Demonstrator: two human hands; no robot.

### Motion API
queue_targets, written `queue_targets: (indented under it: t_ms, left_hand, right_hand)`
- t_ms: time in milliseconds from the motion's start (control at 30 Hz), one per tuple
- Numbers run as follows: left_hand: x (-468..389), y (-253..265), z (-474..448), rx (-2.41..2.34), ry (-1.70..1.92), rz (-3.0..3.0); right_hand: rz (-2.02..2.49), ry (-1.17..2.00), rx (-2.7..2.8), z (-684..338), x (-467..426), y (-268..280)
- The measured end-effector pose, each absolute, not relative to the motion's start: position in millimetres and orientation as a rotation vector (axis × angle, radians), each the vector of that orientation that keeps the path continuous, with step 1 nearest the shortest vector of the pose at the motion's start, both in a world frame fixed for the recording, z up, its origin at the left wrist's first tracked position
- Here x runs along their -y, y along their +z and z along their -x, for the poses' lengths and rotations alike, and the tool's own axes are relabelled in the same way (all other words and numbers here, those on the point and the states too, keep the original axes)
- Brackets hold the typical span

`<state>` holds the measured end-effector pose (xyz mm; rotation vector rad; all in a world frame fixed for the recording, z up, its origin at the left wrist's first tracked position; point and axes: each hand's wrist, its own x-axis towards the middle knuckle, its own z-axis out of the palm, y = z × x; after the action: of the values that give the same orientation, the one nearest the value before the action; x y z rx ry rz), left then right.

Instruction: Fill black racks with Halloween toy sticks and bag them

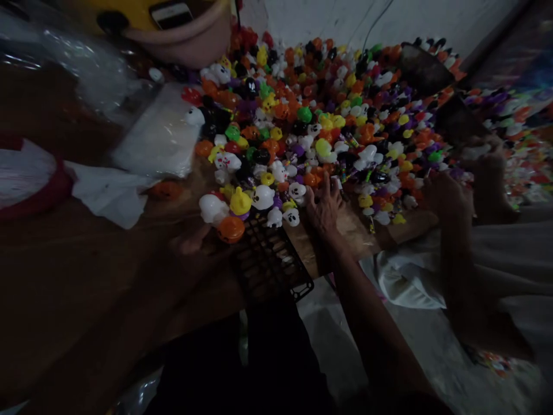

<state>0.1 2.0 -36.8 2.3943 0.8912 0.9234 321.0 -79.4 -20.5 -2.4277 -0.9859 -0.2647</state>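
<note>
My right hand (pixel 325 208) lies at the near edge of a pile of small colourful plastic figures (pixel 298 112), fingers bent and apart, touching an orange figure (pixel 314 178). Dark and blurred, my left hand (pixel 190 241) is low at the left; most of its fingers are hidden in shadow. Close to it are an orange pumpkin figure (pixel 230 229) and a white rounded figure (pixel 212 208). A yellow figure (pixel 240 201) and a white ghost-like figure (pixel 262 197) stand between the hands. A black plastic grid tray (pixel 276 259) juts over the table edge towards my lap.
At the right, another person's hands (pixel 451 196) work at the pile. A pink tub (pixel 185 40) with a phone (pixel 171 14) on it stands at the back left. A clear plastic packet (pixel 159 135) and white sheeting (pixel 108 193) lie on the wooden table (pixel 86 265).
</note>
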Motion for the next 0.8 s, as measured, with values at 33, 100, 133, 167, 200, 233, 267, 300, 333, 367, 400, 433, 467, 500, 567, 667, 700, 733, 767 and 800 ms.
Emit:
queue_targets:
  t_ms: [33,100,133,167,200,233,267,300,333,367,400,433,467,500,567,667,700,733,767,800]
  left_hand:
    - [-3,-38,-1,-0.908,0.975,-2.407]
    - [-3,-39,-3,-0.918,1.052,-2.448]
    - [-3,-38,-4,-0.916,1.076,-2.470]
    - [-3,-37,-5,-0.910,1.081,-2.491]
    - [-3,-36,-5,-0.896,1.081,-2.511]
    - [-3,-34,-5,-0.876,1.079,-2.527]
    - [-3,-33,-5,-0.852,1.077,-2.537]
    - [-3,-32,-5,-0.828,1.069,-2.544]
    - [-3,-31,-4,-0.803,1.044,-2.551]
    - [-3,-31,-4,-0.785,1.019,-2.556]
    - [-3,-30,-3,-0.780,1.003,-2.557]
    - [-3,-30,-3,-0.780,0.986,-2.557]
    - [-3,-29,-3,-0.779,0.970,-2.553]
    - [-4,-28,-3,-0.785,0.964,-2.543]
    - [-4,-26,-4,-0.815,0.973,-2.511]
    - [-5,-25,-4,-0.850,0.963,-2.477]
    - [-5,-25,-4,-0.845,0.950,-2.476]
    - [-5,-25,-4,-0.828,0.935,-2.478]
    - [-6,-25,-4,-0.806,0.922,-2.480]
    - [-6,-26,-4,-0.782,0.915,-2.483]
  right_hand:
    - [2.422,-0.241,1.026,-325,69,-19]
    - [2.398,-0.198,1.096,-332,57,-14]
    - [2.385,-0.186,1.130,-335,56,-11]
    - [2.372,-0.190,1.158,-336,58,-8]
    - [2.361,-0.217,1.175,-337,62,-5]
    - [2.352,-0.271,1.179,-337,70,-1]
    - [2.344,-0.346,1.169,-337,78,2]
    - [2.336,-0.429,1.153,-338,86,6]
    - [2.326,-0.506,1.140,-339,93,10]
    - [2.308,-0.563,1.152,-340,97,15]
    - [2.280,-0.591,1.198,-342,99,20]
    - [2.242,-0.590,1.278,-344,98,27]
    - [2.200,-0.561,1.378,-346,94,33]
    - [2.157,-0.514,1.477,-347,89,40]
    - [2.085,-0.423,1.594,-346,77,55]
    - [2.071,-0.364,1.516,-333,67,72]
    - [2.084,-0.341,1.492,-327,66,75]
    - [2.104,-0.307,1.503,-320,64,76]
    - [2.132,-0.270,1.545,-312,61,75]
    - [2.169,-0.243,1.602,-305,58,72]
